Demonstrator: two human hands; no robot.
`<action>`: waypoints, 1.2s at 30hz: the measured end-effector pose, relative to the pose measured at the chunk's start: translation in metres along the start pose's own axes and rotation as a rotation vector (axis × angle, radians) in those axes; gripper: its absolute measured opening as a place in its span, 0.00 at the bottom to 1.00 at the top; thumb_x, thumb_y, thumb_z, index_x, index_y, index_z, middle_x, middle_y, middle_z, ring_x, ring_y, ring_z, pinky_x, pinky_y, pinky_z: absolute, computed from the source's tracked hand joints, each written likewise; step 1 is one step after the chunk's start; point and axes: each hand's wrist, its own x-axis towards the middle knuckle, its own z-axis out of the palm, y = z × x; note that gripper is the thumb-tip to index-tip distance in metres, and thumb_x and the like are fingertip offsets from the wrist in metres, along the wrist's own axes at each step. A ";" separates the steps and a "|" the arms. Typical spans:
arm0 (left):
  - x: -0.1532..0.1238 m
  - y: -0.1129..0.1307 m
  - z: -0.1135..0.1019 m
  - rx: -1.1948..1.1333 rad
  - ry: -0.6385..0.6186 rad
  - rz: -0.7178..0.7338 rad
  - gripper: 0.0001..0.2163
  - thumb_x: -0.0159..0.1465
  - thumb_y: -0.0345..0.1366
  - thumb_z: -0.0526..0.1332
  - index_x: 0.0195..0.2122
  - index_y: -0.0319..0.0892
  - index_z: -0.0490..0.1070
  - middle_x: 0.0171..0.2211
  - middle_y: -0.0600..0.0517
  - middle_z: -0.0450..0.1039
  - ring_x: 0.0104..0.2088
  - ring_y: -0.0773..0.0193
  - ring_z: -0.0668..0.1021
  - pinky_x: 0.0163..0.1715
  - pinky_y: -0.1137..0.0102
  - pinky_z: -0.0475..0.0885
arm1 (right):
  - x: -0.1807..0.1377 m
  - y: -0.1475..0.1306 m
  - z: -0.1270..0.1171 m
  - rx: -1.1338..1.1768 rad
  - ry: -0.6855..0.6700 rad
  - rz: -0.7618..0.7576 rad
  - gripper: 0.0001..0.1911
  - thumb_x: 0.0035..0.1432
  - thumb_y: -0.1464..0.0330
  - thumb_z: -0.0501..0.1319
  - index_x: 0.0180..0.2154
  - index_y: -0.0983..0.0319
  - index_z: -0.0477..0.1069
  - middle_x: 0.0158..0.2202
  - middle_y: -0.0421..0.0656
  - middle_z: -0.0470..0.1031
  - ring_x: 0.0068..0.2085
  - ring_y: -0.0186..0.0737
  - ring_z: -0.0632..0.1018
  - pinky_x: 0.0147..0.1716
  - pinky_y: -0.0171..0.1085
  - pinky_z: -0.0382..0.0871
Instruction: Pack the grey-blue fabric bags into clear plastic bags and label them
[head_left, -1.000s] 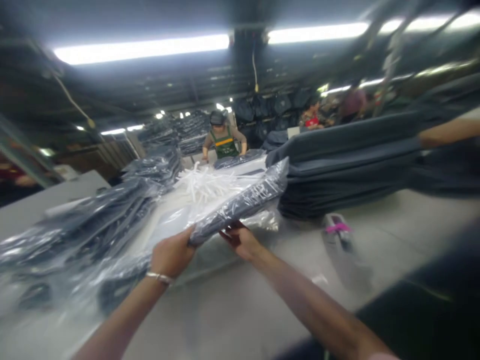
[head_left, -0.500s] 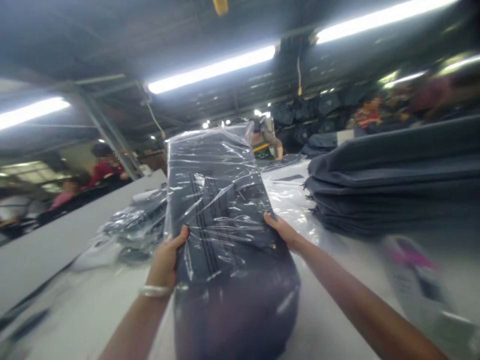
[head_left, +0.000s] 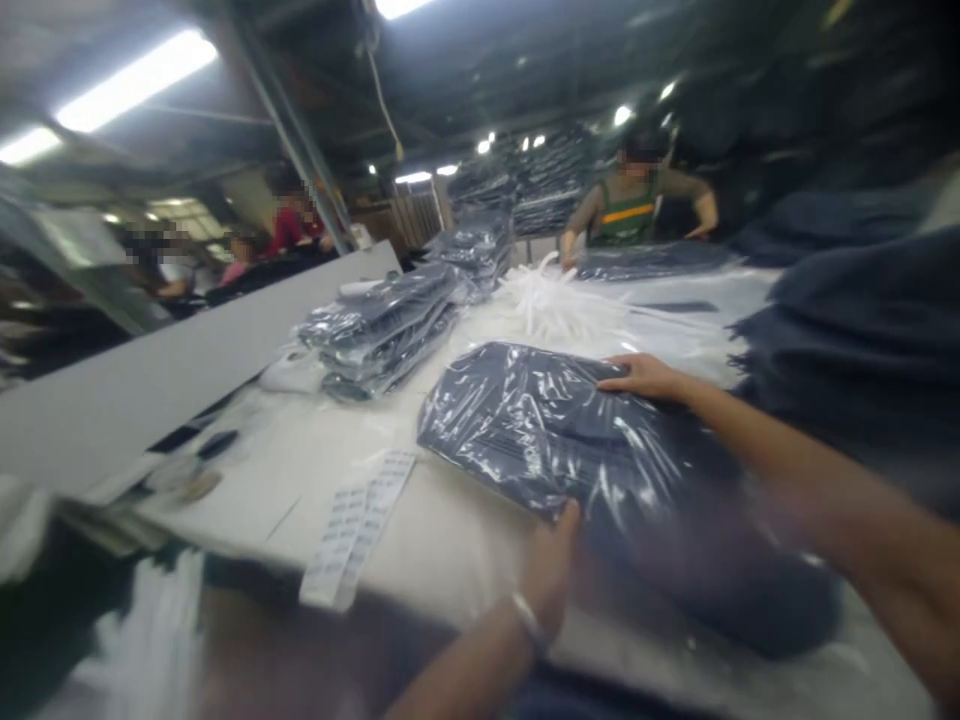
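A folded dark blue garment in a clear plastic bag (head_left: pixel 525 430) is held tilted over the white table (head_left: pixel 420 530). My left hand (head_left: pixel 551 560), with a pale band at the wrist, grips its near edge, thumb on top. On the far edge my right hand (head_left: pixel 645 378) is closed, thumb and fingers pressing the plastic. The fingers under the garment are hidden. Its lower end, towards me, is blurred. Left of it lie printed white label strips (head_left: pixel 356 530).
Bagged garments (head_left: pixel 382 325) are piled at the back left. White strips (head_left: pixel 551 300) lie mid-table. A stack of dark cloth (head_left: pixel 862 370) rises at the right. Across the table stands a co-worker in a green vest (head_left: pixel 626 215). A low white partition (head_left: pixel 187 375) runs along the left.
My view has swung left. The bagged garment has gone from raised upright before me to lower and slanted, its top end pointing left. Both hands still hold it.
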 end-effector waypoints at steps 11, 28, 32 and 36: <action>-0.025 0.073 -0.184 0.651 0.317 0.253 0.17 0.64 0.45 0.57 0.45 0.40 0.78 0.35 0.45 0.81 0.35 0.59 0.82 0.33 0.68 0.77 | -0.058 -0.007 0.122 0.061 -0.053 -0.151 0.17 0.47 0.77 0.70 0.38 0.53 0.81 0.44 0.43 0.81 0.48 0.45 0.78 0.59 0.44 0.61; 0.029 0.090 -0.379 0.913 0.831 0.162 0.20 0.60 0.37 0.61 0.53 0.38 0.73 0.41 0.43 0.81 0.45 0.54 0.80 0.50 0.60 0.72 | -0.076 -0.103 0.452 0.648 -0.652 0.612 0.14 0.65 0.63 0.60 0.48 0.64 0.70 0.43 0.44 0.74 0.37 0.36 0.77 0.34 0.38 0.76; 0.030 0.094 -0.380 0.824 0.752 0.199 0.25 0.60 0.38 0.62 0.59 0.35 0.68 0.39 0.45 0.81 0.36 0.60 0.80 0.39 0.67 0.76 | -0.065 -0.100 0.461 0.649 -0.574 0.700 0.16 0.65 0.62 0.60 0.50 0.63 0.69 0.47 0.46 0.73 0.41 0.38 0.77 0.38 0.41 0.76; 0.028 0.100 -0.374 0.763 0.635 0.267 0.28 0.61 0.40 0.61 0.61 0.34 0.66 0.40 0.46 0.80 0.36 0.62 0.80 0.37 0.69 0.77 | -0.057 -0.093 0.461 0.661 -0.560 0.749 0.16 0.65 0.62 0.60 0.50 0.63 0.69 0.46 0.45 0.74 0.40 0.38 0.77 0.37 0.41 0.76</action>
